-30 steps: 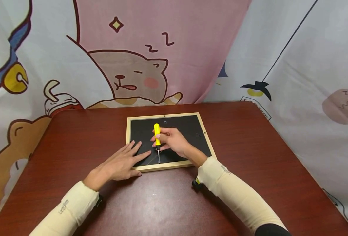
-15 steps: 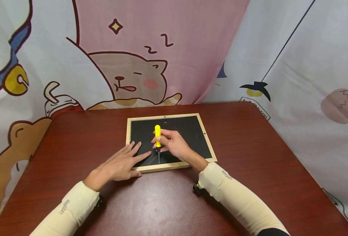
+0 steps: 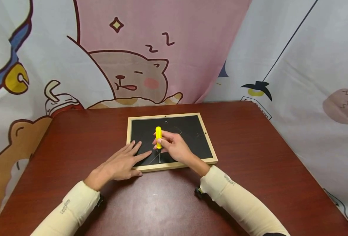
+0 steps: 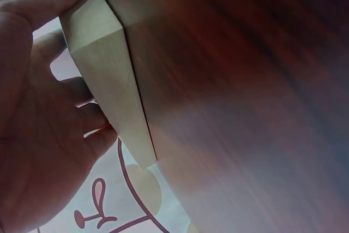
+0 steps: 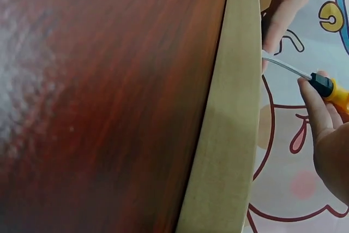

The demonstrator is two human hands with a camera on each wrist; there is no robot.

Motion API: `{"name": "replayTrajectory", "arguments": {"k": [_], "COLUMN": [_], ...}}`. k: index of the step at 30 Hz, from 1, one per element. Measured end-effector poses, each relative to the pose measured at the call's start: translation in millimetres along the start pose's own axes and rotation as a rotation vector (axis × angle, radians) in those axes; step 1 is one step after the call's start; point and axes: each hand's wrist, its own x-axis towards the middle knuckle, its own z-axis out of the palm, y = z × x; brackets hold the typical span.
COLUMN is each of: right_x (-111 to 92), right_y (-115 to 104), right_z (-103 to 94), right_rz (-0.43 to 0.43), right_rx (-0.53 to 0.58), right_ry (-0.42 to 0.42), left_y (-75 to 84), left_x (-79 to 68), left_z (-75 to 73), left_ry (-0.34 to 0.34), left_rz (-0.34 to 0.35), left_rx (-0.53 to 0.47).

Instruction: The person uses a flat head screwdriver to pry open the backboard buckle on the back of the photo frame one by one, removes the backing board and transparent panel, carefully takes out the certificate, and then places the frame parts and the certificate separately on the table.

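Observation:
A picture frame (image 3: 174, 165) with a pale wooden border and black backing (image 3: 191, 144) lies on the table. My right hand (image 3: 175, 146) grips the yellow handle of a screwdriver (image 3: 158, 136), which stands nearly upright. Its metal shaft points down, with the tip right at the inner edge of the near border. My left hand (image 3: 122, 164) lies spread over the frame's near left corner, fingers straight on the backing and thumb along the outer side. In the left wrist view that thumb (image 4: 49, 1) touches the wooden border (image 4: 103, 58).
The reddish-brown table (image 3: 250, 157) extends around the frame on all sides. Small dark fasteners sit on the far and right borders. Behind the table hangs a cartoon-printed curtain (image 3: 126, 75). A black wrist device (image 3: 199, 192) shows under the right sleeve.
The screwdriver's handle and my right hand have sunk slightly toward the near border, and the fingers' grip has shifted a little. My left hand stays in place on the frame.

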Motion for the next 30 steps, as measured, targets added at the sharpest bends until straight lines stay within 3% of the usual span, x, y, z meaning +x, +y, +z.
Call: {"name": "replayTrajectory", "arguments": {"k": [11,21,30], "right_x": [-15,-29,-35], "right_y": [1,5,4], "right_z": [5.3,10.7,13.5], "right_rz": [-0.101,-0.299,-0.352], "right_rx": [-0.064,-0.045,-0.077], "right_ry": [0.047,0.049,0.055], "left_y": [0.1,1.0,0.9], "left_x": [-1.2,-2.4,-2.2], "left_z": [0.5,1.7,2.4], "left_ry": [0.012,0.026,0.035], "left_rz": [0.009,0.017,0.024], "left_rx": [0.007,0.014,0.009]}}
